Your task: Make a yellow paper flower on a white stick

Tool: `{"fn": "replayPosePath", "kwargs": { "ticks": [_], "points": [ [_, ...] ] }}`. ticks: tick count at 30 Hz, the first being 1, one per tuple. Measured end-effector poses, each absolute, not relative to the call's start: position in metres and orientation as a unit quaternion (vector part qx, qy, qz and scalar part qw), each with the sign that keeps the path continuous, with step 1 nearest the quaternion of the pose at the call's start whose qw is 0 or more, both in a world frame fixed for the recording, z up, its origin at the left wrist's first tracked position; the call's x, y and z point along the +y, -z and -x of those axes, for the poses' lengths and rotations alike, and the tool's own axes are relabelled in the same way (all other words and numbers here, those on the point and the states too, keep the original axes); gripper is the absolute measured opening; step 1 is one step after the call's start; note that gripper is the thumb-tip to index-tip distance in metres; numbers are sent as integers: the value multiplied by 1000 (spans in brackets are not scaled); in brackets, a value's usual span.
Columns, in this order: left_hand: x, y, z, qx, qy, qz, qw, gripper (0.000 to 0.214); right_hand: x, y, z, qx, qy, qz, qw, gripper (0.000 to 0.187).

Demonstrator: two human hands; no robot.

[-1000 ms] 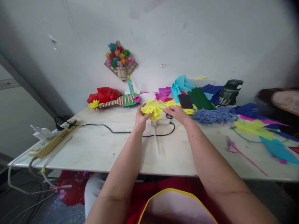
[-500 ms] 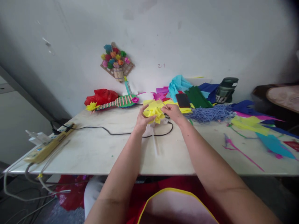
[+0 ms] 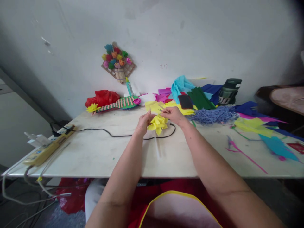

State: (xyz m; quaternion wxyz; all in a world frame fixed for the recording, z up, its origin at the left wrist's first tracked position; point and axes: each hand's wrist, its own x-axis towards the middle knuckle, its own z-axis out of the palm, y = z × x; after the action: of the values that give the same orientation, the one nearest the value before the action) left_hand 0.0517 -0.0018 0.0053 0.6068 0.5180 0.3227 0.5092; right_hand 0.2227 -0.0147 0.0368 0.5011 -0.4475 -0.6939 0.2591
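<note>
A yellow paper flower (image 3: pixel 158 124) with pointed petals is held over the table. My left hand (image 3: pixel 144 123) is closed around its left side, thumb and fingers at the petals. Just right of the flower and above it is my right hand (image 3: pixel 173 114), its fingers pinched on a thin, pale, stick-like piece (image 3: pixel 161 110) that points left; its exact kind is too small to make out. Below the flower lies a whitish rod (image 3: pixel 157 147). Behind my hands, yellow crepe paper (image 3: pixel 152 106) rests on the table.
A black cable (image 3: pixel 114 136) curves from the power strip (image 3: pixel 49 147) past my hands. At the back stand a green guitar-shaped craft (image 3: pixel 123 103), a phone (image 3: pixel 185 102), folded crepe paper (image 3: pixel 201 98), a dark bottle (image 3: pixel 230 91) and bluish string (image 3: pixel 213 114). Paper scraps (image 3: pixel 277 147) lie right.
The yellow flower has turned, so its petals now face me more and hang lower. My left fingers have shifted to its side, and my right hand has lifted its thin piece away slightly.
</note>
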Motion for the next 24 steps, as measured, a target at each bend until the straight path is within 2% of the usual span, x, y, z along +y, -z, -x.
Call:
{"fn": "replayPosePath", "kwargs": {
  "ticks": [7, 12, 20, 24],
  "points": [
    [-7, -7, -53, 345, -514, -557, 554, 34, -10, -30, -216, -723, -267, 435, 466, 31],
    [-9, -11, -52, 375, -475, -578, 548, 23, -5, -24, -216, -742, -227, 444, 448, 26],
    [-7, -8, -53, 380, -474, -578, 546, 17, -8, -25, -213, -775, -163, 442, 421, 22],
    [-7, -8, -53, 383, -486, -568, 542, 16, -12, -29, -212, -777, -153, 450, 412, 27]
  ]
}}
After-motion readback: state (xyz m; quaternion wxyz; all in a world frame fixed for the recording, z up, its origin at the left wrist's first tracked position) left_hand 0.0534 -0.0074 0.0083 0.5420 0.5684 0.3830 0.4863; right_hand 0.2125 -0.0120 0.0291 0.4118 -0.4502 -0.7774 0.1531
